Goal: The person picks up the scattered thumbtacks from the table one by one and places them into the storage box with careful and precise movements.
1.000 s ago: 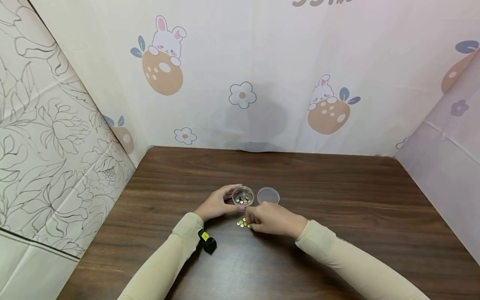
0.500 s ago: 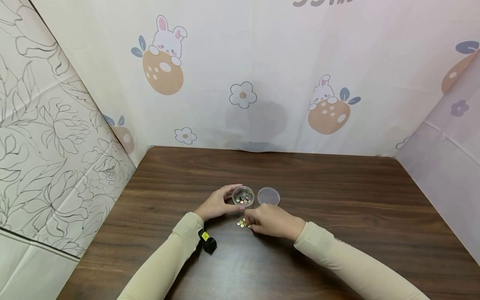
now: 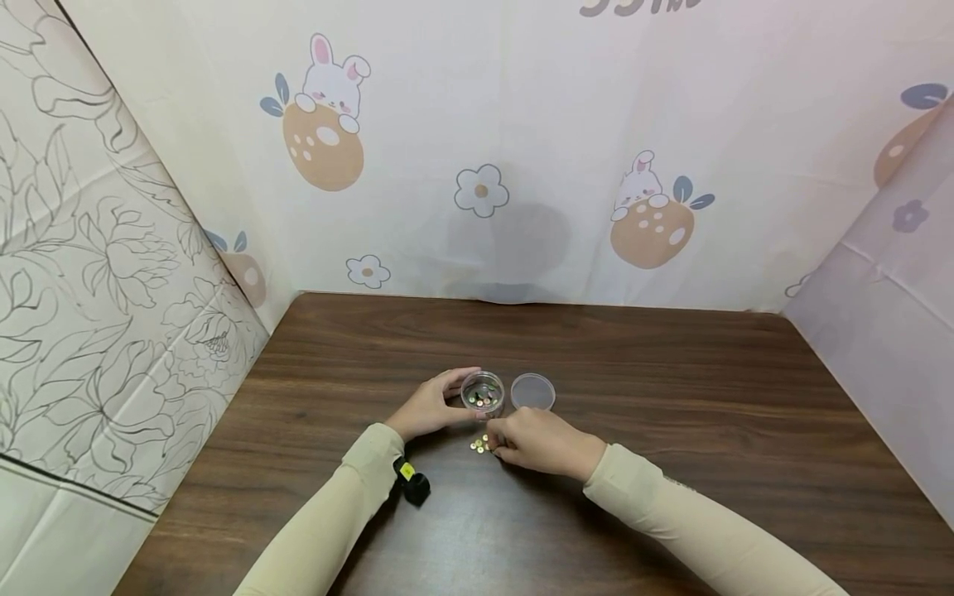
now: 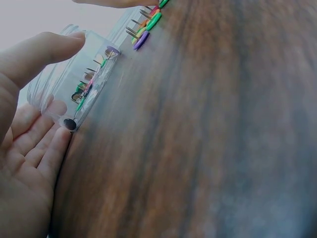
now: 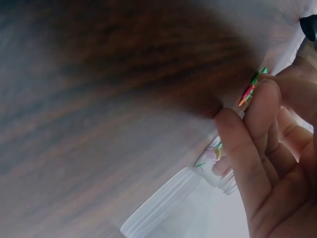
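Observation:
My left hand holds a small clear plastic jar on the table, thumb on the near side and fingers behind it. Loose thumbtacks of several colours lie inside the jar. Just in front of it, a small cluster of thumbtacks lies heads down, and the left wrist view shows their pins pointing up. My right hand is at the right side of this cluster, its thumb and forefinger pinching at a thumbtack. The fingertips mostly hide that tack.
The jar's clear round lid lies flat to the right of the jar, behind my right hand. A black strap device with a yellow label sits at my left wrist. The brown wooden table meets a patterned cloth wall behind.
My right hand has shifted very slightly, and its fingertips now cover the tack that showed at the cluster's right edge. The left hand and the jar have stayed in place.

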The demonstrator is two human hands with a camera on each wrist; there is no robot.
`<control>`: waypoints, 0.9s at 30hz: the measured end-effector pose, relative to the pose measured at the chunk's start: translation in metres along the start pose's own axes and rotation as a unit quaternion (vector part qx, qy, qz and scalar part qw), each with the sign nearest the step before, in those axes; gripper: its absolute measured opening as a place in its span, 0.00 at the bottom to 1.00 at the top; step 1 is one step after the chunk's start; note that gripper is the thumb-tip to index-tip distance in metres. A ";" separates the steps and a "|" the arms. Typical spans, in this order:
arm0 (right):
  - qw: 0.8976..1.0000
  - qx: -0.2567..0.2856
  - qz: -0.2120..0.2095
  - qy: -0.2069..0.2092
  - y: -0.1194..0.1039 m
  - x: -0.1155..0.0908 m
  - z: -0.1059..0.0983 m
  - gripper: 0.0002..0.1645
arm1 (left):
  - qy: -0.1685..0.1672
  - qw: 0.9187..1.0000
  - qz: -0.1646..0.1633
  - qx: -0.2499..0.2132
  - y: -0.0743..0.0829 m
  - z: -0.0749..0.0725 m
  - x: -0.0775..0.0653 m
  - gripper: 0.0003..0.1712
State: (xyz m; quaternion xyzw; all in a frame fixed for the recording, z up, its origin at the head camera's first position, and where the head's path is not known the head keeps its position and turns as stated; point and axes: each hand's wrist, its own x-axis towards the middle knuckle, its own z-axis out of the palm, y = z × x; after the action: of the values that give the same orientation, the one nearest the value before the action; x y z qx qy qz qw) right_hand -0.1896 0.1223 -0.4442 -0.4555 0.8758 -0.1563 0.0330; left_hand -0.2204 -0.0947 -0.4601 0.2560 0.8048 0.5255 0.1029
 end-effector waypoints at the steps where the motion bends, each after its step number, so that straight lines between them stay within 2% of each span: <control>1: 1.000 0.000 0.000 0.000 0.000 0.000 0.000 0.06 | 0.000 1.000 0.003 -0.002 0.000 0.000 0.000 0.41; 10: 1.000 -0.006 -0.003 0.006 0.000 -0.001 0.000 0.05 | -0.002 1.000 0.001 0.000 -0.003 0.000 0.000 0.41; 18: 0.999 0.001 -0.004 0.035 0.002 -0.001 0.003 0.06 | 0.014 1.000 -0.009 0.011 -0.034 0.006 0.009 0.43; 21: 0.999 0.002 -0.006 0.045 0.003 -0.001 0.003 0.07 | 0.017 1.000 -0.010 0.013 -0.037 0.005 0.010 0.44; 27: 0.999 0.019 0.006 0.037 0.005 0.000 0.001 0.05 | 0.014 1.000 -0.010 0.020 -0.037 0.005 0.010 0.45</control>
State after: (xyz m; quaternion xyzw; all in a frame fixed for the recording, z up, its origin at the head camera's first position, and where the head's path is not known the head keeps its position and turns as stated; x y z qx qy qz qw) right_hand -0.1932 0.1252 -0.4472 -0.4435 0.8760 -0.1890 0.0104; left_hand -0.2379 -0.0976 -0.4945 0.2425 0.8190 0.5119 0.0912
